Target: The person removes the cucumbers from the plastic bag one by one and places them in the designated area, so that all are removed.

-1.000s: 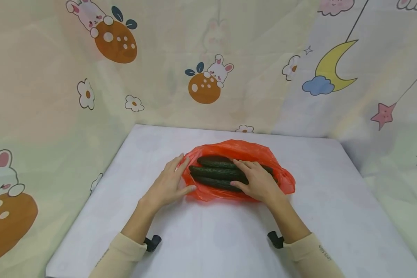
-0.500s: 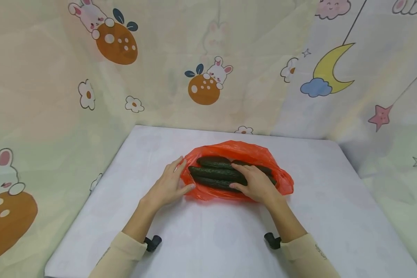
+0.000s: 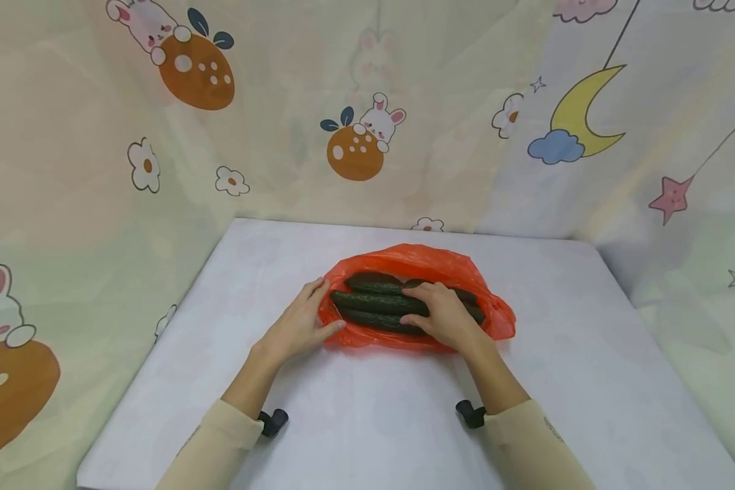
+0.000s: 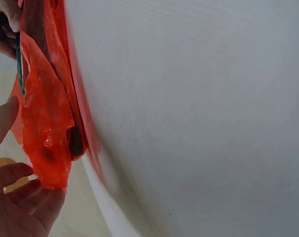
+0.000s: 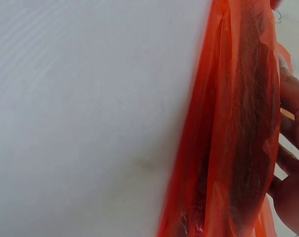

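Several dark green cucumbers (image 3: 376, 303) lie side by side in a crumpled red plastic bag (image 3: 404, 257), its mouth spread open. My right hand (image 3: 450, 316) reaches over the front cucumbers from the right, thumb on the near side and fingers on the far side, gripping one. My left hand (image 3: 297, 327) is at the bag's left end with thumb and fingers apart. In the left wrist view, the fingertips (image 4: 50, 197) touch the red plastic. Seen from the right wrist, the bag's side wall (image 5: 253, 123) covers the cucumbers and part of the right hand.
The bag rests on a white table (image 3: 367, 422), a little beyond its middle. Behind the table and along both sides hangs a pale cloth (image 3: 282, 102) printed with rabbits, flowers and a moon. A black wrist camera (image 3: 273, 422) sticks out at the left cuff.
The right hand has shifted slightly left, and its thumb and fingers have drawn closer together over the cucumbers. The left hand has hardly moved. The head view has tilted slightly.
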{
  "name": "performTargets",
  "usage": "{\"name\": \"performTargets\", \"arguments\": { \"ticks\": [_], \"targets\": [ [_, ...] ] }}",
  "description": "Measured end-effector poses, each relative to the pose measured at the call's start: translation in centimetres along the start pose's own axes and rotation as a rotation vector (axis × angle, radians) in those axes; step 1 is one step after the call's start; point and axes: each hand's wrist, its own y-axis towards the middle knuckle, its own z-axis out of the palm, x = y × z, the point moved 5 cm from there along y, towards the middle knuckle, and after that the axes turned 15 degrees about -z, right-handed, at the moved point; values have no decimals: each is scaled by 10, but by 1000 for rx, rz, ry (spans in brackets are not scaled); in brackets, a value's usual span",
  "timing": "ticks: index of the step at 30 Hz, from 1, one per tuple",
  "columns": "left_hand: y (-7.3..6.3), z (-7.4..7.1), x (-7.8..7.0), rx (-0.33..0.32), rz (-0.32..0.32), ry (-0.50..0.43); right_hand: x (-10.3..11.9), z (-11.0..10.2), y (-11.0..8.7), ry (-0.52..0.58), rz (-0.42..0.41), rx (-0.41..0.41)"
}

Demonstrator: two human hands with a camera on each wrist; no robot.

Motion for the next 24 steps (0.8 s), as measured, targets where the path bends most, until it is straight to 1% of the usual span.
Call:
{"name": "performTargets", "arguments": {
  "ticks": [4,7,12,15,18,24],
  "targets": [
    [1,0,-1,1,7,20,2,4,6,-2,-18,-2],
    [1,1,-2,-9,17,32,1,8,9,2,-5,6],
    [-1,4,-1,-22,-11,57,2,10,12,-5,15,18],
    [-2,3,-2,5,-34,81,3,9,13,-8,22,26],
    [-1,2,-3,45,-52,106,4,9,13,-8,18,24],
    [5,-3,-3,90,-77,111,3,8,14,-9,-2,15]
  ]
}}
